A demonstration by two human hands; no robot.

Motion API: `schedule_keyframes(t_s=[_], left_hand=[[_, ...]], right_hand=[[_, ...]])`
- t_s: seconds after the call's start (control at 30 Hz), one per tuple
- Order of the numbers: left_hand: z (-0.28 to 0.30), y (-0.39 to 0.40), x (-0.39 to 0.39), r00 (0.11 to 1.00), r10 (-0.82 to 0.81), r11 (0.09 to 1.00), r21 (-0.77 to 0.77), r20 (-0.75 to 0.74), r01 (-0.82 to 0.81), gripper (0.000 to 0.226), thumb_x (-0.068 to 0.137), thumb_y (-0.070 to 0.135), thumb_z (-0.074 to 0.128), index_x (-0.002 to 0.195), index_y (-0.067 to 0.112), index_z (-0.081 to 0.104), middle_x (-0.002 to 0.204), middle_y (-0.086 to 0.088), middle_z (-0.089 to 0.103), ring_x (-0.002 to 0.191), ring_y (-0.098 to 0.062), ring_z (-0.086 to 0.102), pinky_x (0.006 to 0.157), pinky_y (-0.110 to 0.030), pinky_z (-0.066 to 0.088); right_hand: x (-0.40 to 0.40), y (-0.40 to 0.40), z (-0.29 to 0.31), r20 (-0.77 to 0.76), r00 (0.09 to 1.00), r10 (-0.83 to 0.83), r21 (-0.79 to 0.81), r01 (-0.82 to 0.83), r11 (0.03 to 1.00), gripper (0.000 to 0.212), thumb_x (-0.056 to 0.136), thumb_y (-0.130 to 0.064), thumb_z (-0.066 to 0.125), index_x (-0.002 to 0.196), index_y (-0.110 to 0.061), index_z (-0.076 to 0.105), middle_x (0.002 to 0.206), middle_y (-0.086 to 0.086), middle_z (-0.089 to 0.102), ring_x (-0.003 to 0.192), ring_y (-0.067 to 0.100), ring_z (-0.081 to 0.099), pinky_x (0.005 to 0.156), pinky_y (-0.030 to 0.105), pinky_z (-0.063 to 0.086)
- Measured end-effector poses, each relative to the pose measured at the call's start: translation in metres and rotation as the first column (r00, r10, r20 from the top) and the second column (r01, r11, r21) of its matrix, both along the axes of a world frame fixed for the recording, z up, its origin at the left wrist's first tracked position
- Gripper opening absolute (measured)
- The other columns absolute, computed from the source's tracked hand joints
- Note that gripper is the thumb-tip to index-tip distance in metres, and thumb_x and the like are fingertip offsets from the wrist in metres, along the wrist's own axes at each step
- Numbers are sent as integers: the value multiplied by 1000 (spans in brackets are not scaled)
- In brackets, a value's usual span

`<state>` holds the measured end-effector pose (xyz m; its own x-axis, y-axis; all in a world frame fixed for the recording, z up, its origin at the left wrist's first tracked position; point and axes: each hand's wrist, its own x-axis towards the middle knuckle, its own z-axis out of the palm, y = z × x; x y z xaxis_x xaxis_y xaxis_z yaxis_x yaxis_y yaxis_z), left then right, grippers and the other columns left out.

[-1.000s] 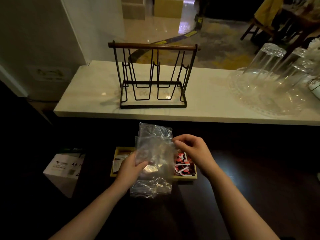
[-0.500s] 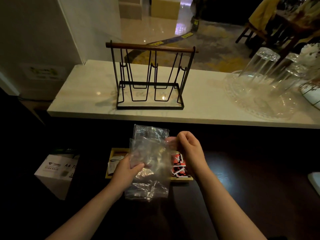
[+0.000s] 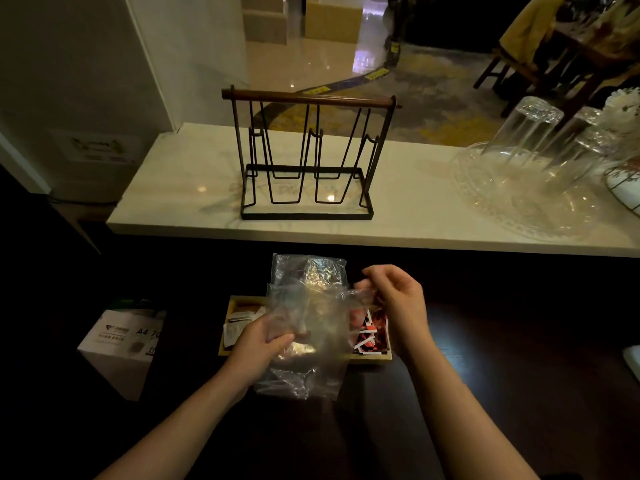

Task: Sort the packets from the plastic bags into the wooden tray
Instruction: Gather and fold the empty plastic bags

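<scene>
Head view. Both hands hold clear plastic bags above a dark, glossy table. The film is thin, crinkled and translucent, catching pale glints; at least two layers overlap, one rising behind the other. No packets can be made out inside them.

The left hand pinches the lower middle of the front bag between thumb and curled fingers. The right hand grips the bag's upper right edge with bent fingertips, the film stretched taut between the two hands.

Directly behind and below the bags lies the wooden tray, a shallow rectangle of light wood resting on the table. Its right compartment holds a loose heap of red, black and white packets, small and flat. Its left compartment holds pale white packets, partly hidden by the left hand and film.

Beyond the table runs a pale, polished stone counter. On it stands a black wire rack with a round wooden top bar. To the right, clear glass tumblers sit upside down on a patterned glass platter. A white cardboard box with printed lettering sits at lower left.
</scene>
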<state>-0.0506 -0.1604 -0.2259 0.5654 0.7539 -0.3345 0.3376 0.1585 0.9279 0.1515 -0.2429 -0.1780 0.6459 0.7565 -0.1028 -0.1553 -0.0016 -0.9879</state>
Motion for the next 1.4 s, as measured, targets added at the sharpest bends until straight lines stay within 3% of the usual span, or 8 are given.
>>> schedule_keyframes(t_s=[0.17,0.43,0.73,0.87,0.97,1.2,1.3,1.4], left_hand=[[2,1,-6,998,-58,998,4,-5,58,35,86,-3,58,99,29,58,77,23,73,84,6,66,77,-18,54],[2,2,-11,995,-102,994,26,18,102,38,85,-8,58,92,30,59,76,35,68,81,14,64,69,-7,48],[2,5,-19,991,-115,992,-42,75,118,34,86,-8,57,103,20,63,93,15,75,97,-6,68,77,-15,52],[7,3,-20,991,-117,990,-70,67,122,30,86,-5,57,100,21,63,91,16,75,96,-4,68,83,-22,52],[8,2,-22,989,-138,986,-88,48,142,30,86,-6,58,96,22,63,85,20,75,91,-2,69,78,-20,52],[7,-1,-26,988,-148,975,-160,46,153,32,85,-6,58,101,22,60,88,17,75,93,-7,69,73,-17,54],[7,0,-26,989,-85,961,-254,120,113,30,88,-1,55,112,16,58,101,-9,75,82,-26,73,66,-30,60],[5,-2,-25,988,8,952,-304,155,40,26,91,4,53,115,13,56,101,-15,74,76,-28,73,57,-31,59]], right_hand=[[5,5,-3,343,855,388,-322,-281,904,29,75,-19,76,103,-24,68,102,-4,67,89,21,63,82,33,56],[-1,14,-1,457,720,523,-429,-336,838,16,73,-21,79,71,-31,66,65,-9,64,59,1,56,62,23,47],[1,8,7,275,925,261,-194,-212,958,12,78,-21,73,74,-11,69,73,7,68,72,19,65,72,33,55],[14,8,-4,53,997,62,-206,-50,977,27,89,-33,60,99,-9,67,89,1,67,77,14,62,64,23,51],[13,11,-20,-109,967,232,-441,-256,860,60,79,-57,62,117,-11,61,109,6,68,96,21,66,84,36,55],[7,22,-19,-170,976,135,-248,-175,953,7,85,-8,65,88,-4,69,72,5,66,63,14,61,61,25,51],[4,20,-16,-239,959,151,-123,-185,975,29,95,-27,52,99,-2,67,68,0,65,63,13,59,57,22,49],[-4,13,-12,-475,818,326,-23,-381,924,62,95,-53,34,118,-1,58,86,7,68,77,22,65,68,32,52]])
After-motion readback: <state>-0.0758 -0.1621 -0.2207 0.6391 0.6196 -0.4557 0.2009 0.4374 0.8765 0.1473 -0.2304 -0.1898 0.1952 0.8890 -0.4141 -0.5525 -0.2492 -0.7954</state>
